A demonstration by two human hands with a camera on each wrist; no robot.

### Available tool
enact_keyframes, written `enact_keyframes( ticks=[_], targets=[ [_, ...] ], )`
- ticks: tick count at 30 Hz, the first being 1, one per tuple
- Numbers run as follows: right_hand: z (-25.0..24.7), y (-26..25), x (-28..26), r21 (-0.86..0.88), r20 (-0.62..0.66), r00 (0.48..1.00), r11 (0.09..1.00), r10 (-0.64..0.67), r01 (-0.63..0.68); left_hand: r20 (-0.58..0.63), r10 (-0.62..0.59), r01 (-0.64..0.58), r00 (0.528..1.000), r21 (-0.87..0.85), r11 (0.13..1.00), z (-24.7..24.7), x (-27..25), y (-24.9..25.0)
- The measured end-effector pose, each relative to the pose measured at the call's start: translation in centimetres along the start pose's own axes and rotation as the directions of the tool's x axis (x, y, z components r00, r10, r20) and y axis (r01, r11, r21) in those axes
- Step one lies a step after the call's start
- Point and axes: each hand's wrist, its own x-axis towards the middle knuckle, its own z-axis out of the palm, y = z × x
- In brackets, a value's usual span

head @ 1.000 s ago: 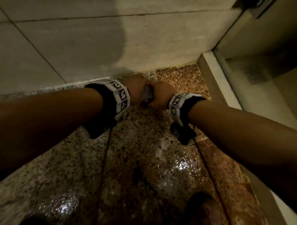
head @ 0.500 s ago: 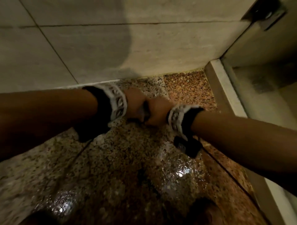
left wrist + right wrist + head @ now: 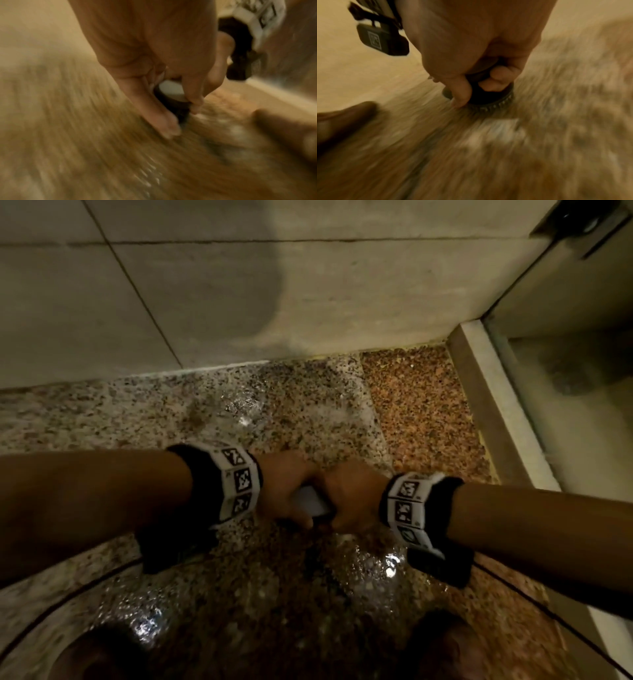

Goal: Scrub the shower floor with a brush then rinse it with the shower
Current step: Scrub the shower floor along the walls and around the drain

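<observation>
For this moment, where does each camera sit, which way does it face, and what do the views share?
Head: worn high, faces down at the wet shower floor and wall; both forearms, left hand and right hand show.
Left wrist: looks along the left hand's fingers at the brush.
Right wrist: looks along the right hand to the brush's bristles.
Shared: all three see the brush, gripped by both hands.

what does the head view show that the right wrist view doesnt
Only the head view shows both hands, left hand and right hand, together on the brush, plus the tiled wall, the curb and shiny wet patches.

Only the right wrist view shows the brush's black base and bristles against the floor, fingers curled over it.

Both show the speckled floor and the right hand gripping the brush.
</observation>
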Motion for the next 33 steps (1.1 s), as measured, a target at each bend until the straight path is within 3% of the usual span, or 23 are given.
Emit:
enact_keyframes(
  ticks=[3, 6, 9, 13, 16, 20, 23, 25, 27, 31, 33],
  targets=[
    [-1.3, 1.1, 1.3, -0.008, -0.051, 0.998, 0.999, 0.038, -0.039, -0.126, -0.021, 0.024, 0.992, 0.017, 1.000, -1.4, 0.8, -0.2],
    [-3.1, 3.1, 3.2, 0.030, -0.102, 0.986, 0.991, 0.135, -0.133, -0.151, -0.108, 0.134, 0.983, 0.177, 0.975, -5.0, 2.5, -0.5],
    [-1.7, 2.1, 0.8, 0.061, -0.088, 0.991, 0.994, 0.098, -0.093, -0.063, -0.106, 0.115, 0.992, 0.169, 0.979, -3.7, 2.5, 1.3],
    [2.3, 1.0, -3.1, 0.116, 0.037, 0.997, 0.990, 0.070, -0.073, 0.081, -0.040, 0.034, 0.996, 0.072, 0.997, 0.4, 1.6, 4.2],
    [0.7, 3.0, -1.6, 0.075, -0.076, 0.986, 0.987, 0.149, -0.143, -0.040, -0.025, 0.029, 0.999, 0.120, 0.992, -2.7, 2.9, 4.0],
    [-0.6, 6.4, -0.7, 0.199, -0.168, 0.926, 0.932, 0.338, -0.304, -0.160, -0.091, 0.120, 0.983, 0.178, 0.977, -6.0, 5.6, 4.1],
    [1.4, 4.5, -3.7, 0.137, -0.063, 0.971, 0.966, 0.231, -0.221, 0.065, -0.016, 0.010, 0.998, 0.097, 0.995, -3.2, 5.7, 5.5],
    [3.1, 3.1, -5.8, 0.119, 0.041, 0.985, 0.978, 0.170, -0.174, 0.149, 0.042, -0.047, 0.988, 0.029, 0.998, -1.1, 5.1, 6.4],
    [2.6, 4.1, -5.8, 0.116, 0.021, 0.985, 0.978, 0.174, -0.175, 0.059, 0.051, -0.055, 0.997, 0.054, 0.997, -1.1, 5.6, 6.7],
    [-0.3, 8.8, -3.1, 0.197, -0.096, 0.926, 0.919, 0.365, -0.342, -0.201, -0.046, 0.079, 0.978, 0.159, 0.984, -5.7, 7.5, 6.6],
    [-0.5, 8.4, -3.1, 0.120, -0.132, 0.944, 0.950, 0.302, -0.287, -0.158, -0.034, 0.064, 0.987, 0.187, 0.980, -6.2, 7.4, 6.8]
  ],
)
